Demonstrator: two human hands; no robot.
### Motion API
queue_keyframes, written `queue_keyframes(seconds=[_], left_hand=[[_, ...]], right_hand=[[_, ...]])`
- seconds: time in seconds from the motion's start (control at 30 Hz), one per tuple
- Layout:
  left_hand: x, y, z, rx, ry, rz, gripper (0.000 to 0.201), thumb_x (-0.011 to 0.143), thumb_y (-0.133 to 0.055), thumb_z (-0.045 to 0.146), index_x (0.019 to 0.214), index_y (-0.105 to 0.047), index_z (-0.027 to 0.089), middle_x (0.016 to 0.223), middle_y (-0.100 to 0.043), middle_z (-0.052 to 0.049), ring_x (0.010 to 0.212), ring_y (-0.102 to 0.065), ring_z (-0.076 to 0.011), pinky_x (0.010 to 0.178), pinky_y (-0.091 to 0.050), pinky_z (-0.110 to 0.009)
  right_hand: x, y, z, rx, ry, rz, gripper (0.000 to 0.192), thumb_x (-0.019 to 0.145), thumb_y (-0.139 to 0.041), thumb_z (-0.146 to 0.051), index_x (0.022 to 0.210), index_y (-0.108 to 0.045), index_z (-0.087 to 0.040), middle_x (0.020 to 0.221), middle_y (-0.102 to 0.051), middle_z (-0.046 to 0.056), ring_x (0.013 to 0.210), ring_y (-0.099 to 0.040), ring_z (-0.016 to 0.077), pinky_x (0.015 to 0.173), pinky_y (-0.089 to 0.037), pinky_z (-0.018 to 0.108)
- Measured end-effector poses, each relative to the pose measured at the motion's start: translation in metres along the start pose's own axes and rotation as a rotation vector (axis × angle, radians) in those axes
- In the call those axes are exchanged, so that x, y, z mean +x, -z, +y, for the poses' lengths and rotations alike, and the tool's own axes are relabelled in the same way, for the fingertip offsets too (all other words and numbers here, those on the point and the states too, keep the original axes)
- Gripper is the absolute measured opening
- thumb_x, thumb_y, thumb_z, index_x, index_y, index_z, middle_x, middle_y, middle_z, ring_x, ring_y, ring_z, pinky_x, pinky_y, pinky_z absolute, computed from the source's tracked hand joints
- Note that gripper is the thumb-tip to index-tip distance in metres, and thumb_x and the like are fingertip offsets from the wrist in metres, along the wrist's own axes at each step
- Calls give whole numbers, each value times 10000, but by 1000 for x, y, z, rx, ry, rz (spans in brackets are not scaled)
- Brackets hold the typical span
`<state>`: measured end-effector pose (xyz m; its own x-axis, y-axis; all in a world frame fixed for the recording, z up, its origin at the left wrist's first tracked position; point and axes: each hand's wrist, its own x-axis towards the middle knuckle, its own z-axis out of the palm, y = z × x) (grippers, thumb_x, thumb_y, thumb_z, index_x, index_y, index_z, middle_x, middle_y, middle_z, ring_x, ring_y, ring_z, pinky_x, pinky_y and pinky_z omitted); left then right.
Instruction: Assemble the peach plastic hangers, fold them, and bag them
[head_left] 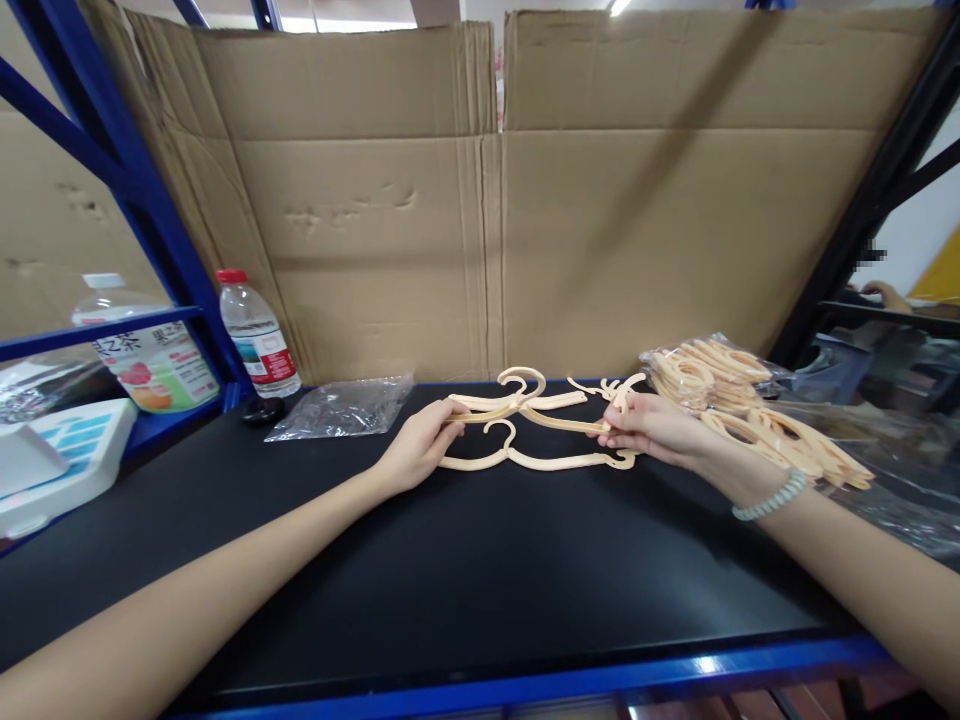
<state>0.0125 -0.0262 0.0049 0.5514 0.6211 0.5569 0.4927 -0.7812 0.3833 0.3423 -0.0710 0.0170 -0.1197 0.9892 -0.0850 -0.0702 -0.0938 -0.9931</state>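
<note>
My left hand (421, 441) grips one end of a beige plastic clothes hanger (564, 421), its fingers closed around the tip. At the other end, my right hand (649, 430) pinches the same hanger, with more beige pieces close about its fingers. The held hanger is at the middle of the black table, hook upward. Just in front of it lies a second beige hanger (551, 463), its left end near my left hand. Behind it a straight beige hanger part (562, 401) shows in part. Which pieces my right fingers touch is partly hidden.
Bagged beige hangers (712, 370) and loose hangers (795, 445) lie at the right. A clear plastic bag (341, 408) and a red-capped water bottle (259, 340) stand at the back left, near a white device (67, 465). A cardboard wall (360, 200) closes off the back.
</note>
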Motion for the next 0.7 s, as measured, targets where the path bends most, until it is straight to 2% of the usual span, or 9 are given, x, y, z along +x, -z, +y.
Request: queue_keyframes(seconds=[0.17,0.47,0.6,0.7], left_hand=[[0,0,1,0,3,-4,130,914,-395,191,957,-518,180,803,-581,-21,731,-557,-162,704,-440,-297],[-1,1,5,31,-2,-43,149,944,-369,238,955,-508,189,759,-563,4,675,-537,-142,658,-423,-260],[-2,0,11,103,-5,-80,175,959,-356,274,1015,-499,190,797,-593,-11,691,-562,-152,652,-427,-264],[-2,-1,17,243,-29,-39,162,944,-404,275,1041,-498,186,870,-624,-38,743,-582,-176,674,-434,-287]], right_hand=[[0,-3,1,-26,63,21,217,745,-723,-128,629,-542,-161,649,-694,64,590,-676,127,598,-593,202],[3,-6,2,-106,135,102,245,730,-742,-132,640,-515,-152,597,-674,49,519,-631,97,497,-535,154],[5,-5,3,-79,176,113,273,692,-778,-181,655,-508,-167,590,-670,33,515,-628,101,494,-534,167],[5,-3,4,-49,179,92,305,661,-807,-247,674,-511,-175,601,-670,25,541,-639,109,520,-548,181]])
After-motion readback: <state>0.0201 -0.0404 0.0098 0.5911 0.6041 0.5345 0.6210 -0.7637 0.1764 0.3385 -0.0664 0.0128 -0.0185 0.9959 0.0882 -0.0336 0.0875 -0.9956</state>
